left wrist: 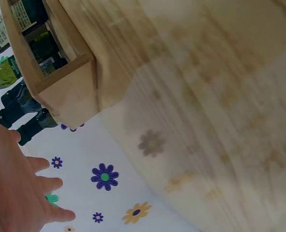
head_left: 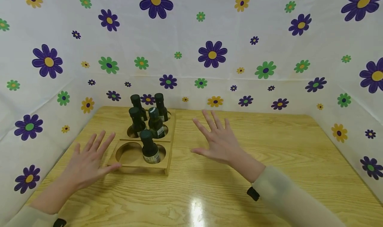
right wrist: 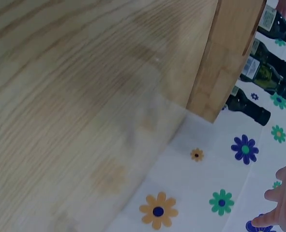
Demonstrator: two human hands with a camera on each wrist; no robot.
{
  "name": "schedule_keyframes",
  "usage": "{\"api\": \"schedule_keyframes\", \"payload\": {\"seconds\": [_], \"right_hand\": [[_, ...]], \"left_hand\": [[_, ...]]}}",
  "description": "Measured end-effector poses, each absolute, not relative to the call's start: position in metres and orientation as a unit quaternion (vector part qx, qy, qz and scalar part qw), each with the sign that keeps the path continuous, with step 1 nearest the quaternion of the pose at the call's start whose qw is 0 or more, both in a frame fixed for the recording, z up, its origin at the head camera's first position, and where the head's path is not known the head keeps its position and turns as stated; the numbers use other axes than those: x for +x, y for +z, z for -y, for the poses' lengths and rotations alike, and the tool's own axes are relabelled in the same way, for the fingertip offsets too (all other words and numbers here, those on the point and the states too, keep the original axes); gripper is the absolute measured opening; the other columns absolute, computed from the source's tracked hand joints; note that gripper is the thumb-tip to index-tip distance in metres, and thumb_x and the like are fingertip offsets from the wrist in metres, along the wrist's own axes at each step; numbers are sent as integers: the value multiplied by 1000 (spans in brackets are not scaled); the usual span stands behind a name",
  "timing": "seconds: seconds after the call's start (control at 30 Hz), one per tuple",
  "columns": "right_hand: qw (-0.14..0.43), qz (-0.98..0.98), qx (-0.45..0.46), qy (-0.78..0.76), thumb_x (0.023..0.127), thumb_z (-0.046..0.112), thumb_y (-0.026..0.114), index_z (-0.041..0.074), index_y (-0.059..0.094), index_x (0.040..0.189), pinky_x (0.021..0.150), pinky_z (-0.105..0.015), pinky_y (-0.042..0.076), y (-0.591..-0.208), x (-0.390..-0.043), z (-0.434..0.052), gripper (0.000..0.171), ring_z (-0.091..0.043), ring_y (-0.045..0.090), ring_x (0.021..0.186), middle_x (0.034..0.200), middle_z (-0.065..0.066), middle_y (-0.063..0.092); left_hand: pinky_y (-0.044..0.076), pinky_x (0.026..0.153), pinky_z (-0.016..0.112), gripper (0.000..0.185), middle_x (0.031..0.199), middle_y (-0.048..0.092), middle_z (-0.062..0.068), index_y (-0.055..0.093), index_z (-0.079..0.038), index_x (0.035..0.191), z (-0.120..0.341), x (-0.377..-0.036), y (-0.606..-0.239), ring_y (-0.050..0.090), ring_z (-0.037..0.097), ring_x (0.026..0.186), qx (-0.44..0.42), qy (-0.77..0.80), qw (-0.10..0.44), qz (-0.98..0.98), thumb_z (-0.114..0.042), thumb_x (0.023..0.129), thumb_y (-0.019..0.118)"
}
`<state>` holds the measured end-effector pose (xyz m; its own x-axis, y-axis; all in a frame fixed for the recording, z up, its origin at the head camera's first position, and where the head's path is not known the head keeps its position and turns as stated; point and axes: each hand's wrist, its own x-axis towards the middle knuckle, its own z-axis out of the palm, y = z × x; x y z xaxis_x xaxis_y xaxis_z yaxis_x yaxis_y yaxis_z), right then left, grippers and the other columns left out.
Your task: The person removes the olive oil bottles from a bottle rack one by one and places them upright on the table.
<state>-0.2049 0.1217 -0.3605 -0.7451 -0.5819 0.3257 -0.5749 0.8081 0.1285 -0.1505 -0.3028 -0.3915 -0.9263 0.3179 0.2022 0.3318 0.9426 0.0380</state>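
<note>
A: Quick, what was your L side doing?
B: My L grip (head_left: 86,169) was apart, fingers spread, by the front L corner of the wooden rack (head_left: 143,170). Thumb overlapped that corner in the head view; couldn't tell if it touched.
A: And R?
B: R grip (head_left: 222,144) was apart too, fingers fanned, back of it up, over the surface (head_left: 287,137), well apart from the rack's R edge.
A: Where'd the rack stand?
B: Nr the surface's back L corner, running fwd from the back edge.
A: Bottles?
B: Five dark bottles (head_left: 149,149) w/ caps, upright in it: one in the front row's R hole, two in the mid row, two in the back row. Front one had a pale label low down.
A: Backdrop?
B: White cloth (head_left: 185,31) w/ purple, green & yellow flowers, along the back edge & both side edges.
</note>
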Motion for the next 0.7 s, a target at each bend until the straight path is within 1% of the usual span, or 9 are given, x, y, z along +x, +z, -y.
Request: {"api": "schedule_keyframes", "payload": {"seconds": [0.07,0.17,0.27,0.37,0.5,0.63,0.7], "right_hand": [[174,932,318,1,85,76,44,22,21,157,101,-70,25,-362,-205,-115,93,-37,7,146,162,-13,6],[164,930,329,17,86,75,46,21,18,157,102,-68,25,-366,-206,-104,94,-37,11,146,161,-13,8],[147,930,336,40,86,73,49,22,15,158,104,-66,25,-369,-206,-92,95,-35,13,146,162,-12,8],[129,928,343,65,86,72,50,24,9,158,106,-62,26,-372,-206,-81,96,-32,14,146,162,-9,8],[109,921,361,102,88,69,51,25,5,158,108,-56,27,-375,-207,-66,94,-30,17,145,162,-7,10],[95,911,379,131,90,66,52,24,7,158,108,-53,29,-379,-207,-52,92,-29,23,143,160,-7,15],[87,906,387,147,90,64,53,23,9,158,108,-51,31,-381,-207,-46,91,-29,27,141,159,-6,18]], "left_hand": [[14,94,79,103,159,12,21,0,-26,158,303,-152,-393,18,49,140,-170,-54,84,980,-65,85,60],[17,93,79,102,157,17,23,3,-24,158,304,-154,-395,26,52,135,-176,-85,66,979,-62,85,63],[21,93,78,101,155,23,23,6,-22,158,306,-156,-399,34,52,131,-183,-110,46,976,-60,85,64],[28,92,75,101,154,26,24,7,-20,158,308,-159,-403,39,53,127,-197,-134,33,971,-57,85,66],[37,89,70,101,152,28,27,7,-19,158,310,-163,-405,41,53,125,-210,-166,18,963,-53,86,68],[39,87,68,98,151,29,27,7,-25,158,310,-167,-405,41,53,125,-206,-179,2,962,-54,86,67],[40,88,67,97,152,29,27,7,-26,158,310,-167,-405,42,53,125,-207,-178,-1,962,-54,86,67]]}}
